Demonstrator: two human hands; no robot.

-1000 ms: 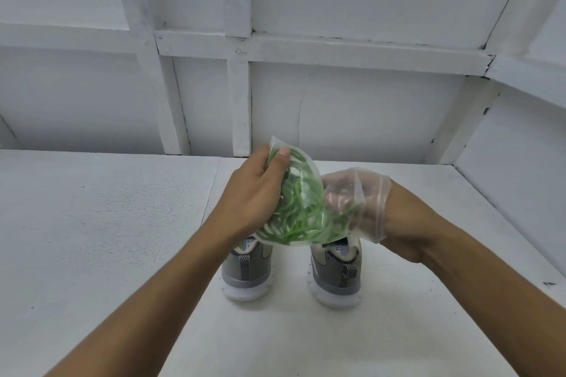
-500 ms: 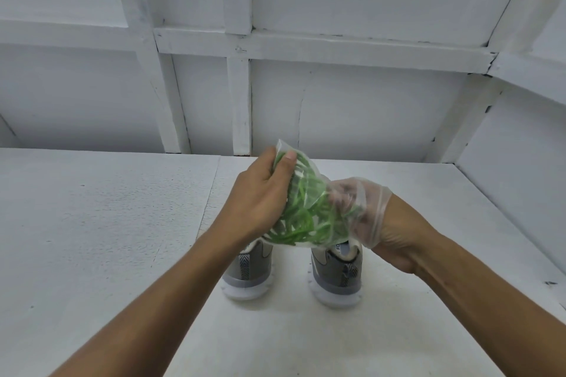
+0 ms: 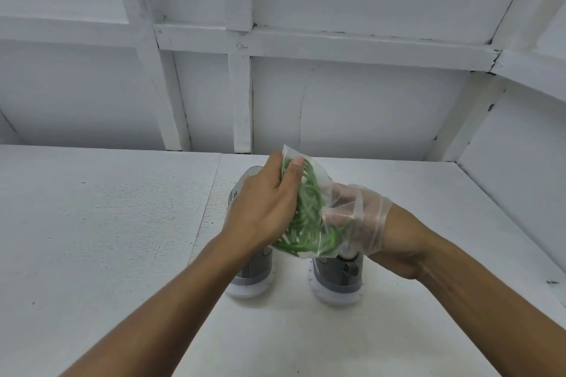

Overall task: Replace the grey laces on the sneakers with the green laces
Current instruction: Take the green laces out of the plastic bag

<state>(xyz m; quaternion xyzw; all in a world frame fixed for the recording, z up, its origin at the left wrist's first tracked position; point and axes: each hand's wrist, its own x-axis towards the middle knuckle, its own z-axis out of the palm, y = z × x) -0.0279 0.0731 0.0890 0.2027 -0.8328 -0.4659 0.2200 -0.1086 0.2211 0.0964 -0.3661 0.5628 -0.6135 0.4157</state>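
A clear plastic bag [image 3: 329,190] stuffed with green laces [image 3: 306,217] hangs in the air above two grey sneakers. My left hand [image 3: 263,211] grips the bag from the outside, thumb on its top edge. My right hand [image 3: 358,217] is pushed inside the bag up to the wrist, fingers curled among the laces. The left sneaker [image 3: 251,272] and the right sneaker [image 3: 337,275] stand side by side on the white table [image 3: 92,239], heels toward me, their tops hidden by my hands and the bag.
A white panelled wall [image 3: 337,101] with wooden battens rises behind the table, and a side wall [image 3: 520,168] closes the right. A seam [image 3: 211,193] runs down the tabletop left of the sneakers.
The view tipped down a little, so hands and bag sit lower and the left sneaker's toe shows. My right hand has gone deeper into the bag.
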